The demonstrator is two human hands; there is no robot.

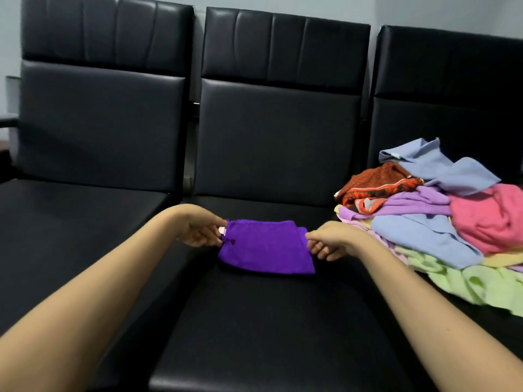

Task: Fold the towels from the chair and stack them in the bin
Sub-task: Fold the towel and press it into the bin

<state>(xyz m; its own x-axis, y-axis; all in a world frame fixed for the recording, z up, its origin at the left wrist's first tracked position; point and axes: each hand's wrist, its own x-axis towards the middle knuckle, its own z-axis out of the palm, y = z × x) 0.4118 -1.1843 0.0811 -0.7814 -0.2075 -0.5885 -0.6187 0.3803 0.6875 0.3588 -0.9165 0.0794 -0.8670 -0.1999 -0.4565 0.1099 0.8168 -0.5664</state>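
A person's left hand [198,230] and right hand [332,240] pinch opposite short edges of a small, deep purple terry towel [266,250]. The fingers of both hands are curled around the cloth, and the towel is drawn taut between them. It has been folded into a compact rectangle and lies on the middle seat of a row of black padded leatherette chairs [254,321], with a small white tag showing at its left edge beside the left fingers. Both bare forearms reach in from the bottom corners of the view.

To the right, a loose heap of unfolded towels [452,227] covers the neighbouring seat. It includes a pale blue towel [424,241], a pink one [492,222], a lilac one [410,202], a lime green one [481,284] and an orange-red patterned cloth [376,185]. The left-hand seat [85,216] holds nothing that can be made out. A pale grey wall [424,12] stands behind the chair backs.

The job appears to be at an early stage. One towel is at or near its last fold and most of the pile remains untouched. The bin is out of view, so how many folded towels are already stacked there cannot be told. The purple towel has still to be carried to the bin, and the heap has to be folded piece by piece.
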